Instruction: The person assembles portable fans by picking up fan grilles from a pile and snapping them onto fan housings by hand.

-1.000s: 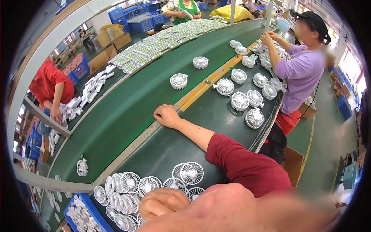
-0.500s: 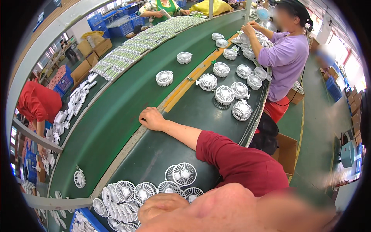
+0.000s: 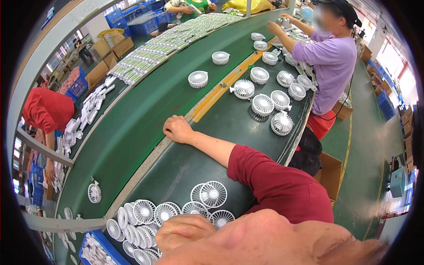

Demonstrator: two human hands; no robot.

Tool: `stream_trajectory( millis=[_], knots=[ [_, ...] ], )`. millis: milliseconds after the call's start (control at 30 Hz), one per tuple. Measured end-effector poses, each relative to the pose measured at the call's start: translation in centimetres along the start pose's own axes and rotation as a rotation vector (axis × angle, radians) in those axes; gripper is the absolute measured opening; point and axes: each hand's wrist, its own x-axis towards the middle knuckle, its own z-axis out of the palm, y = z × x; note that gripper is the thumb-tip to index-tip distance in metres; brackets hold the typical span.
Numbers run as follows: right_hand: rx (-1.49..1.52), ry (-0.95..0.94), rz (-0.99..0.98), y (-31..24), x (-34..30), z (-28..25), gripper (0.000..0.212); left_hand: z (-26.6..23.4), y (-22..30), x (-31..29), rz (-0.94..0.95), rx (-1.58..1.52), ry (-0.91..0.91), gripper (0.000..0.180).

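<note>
My right hand, at the end of a dark red sleeve, rests on the pale ledge between two green surfaces. Its fingers are curled in, and nothing shows in them. Low in the view is my left hand, back up, beside a pile of white round fan grilles; its fingers are mostly hidden. Two overlapping grilles lie just above it. Beyond my right hand, several white fan heads lie on the dark green table.
Two fan heads sit on the green belt, and another lies nearer. A co-worker in purple handles parts at the far right. A blue bin of white pieces stands lower left. A metal frame bar crosses there.
The whole view has shifted slightly, while my hands keep their places. The purple-sleeved co-worker's hands have moved farther apart.
</note>
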Motion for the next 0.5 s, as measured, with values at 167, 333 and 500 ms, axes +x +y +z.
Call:
stream_trajectory(
  millis=[167, 333, 500],
  knots=[
    [0.010, -0.010, 0.007, -0.23, -0.01, -0.04, 0.009, 0.20, 0.26, 0.04, 0.005, 0.039, 0.016, 0.024],
    [0.004, -0.017, 0.014, -0.41, 0.08, -0.20, 0.009, 0.16, 0.39, 0.16, 0.013, 0.064, 0.018, 0.024],
    [-0.007, -0.023, 0.013, -0.43, 0.10, -0.22, 0.009, 0.13, 0.48, 0.31, 0.018, 0.089, 0.019, 0.025]
  ],
)
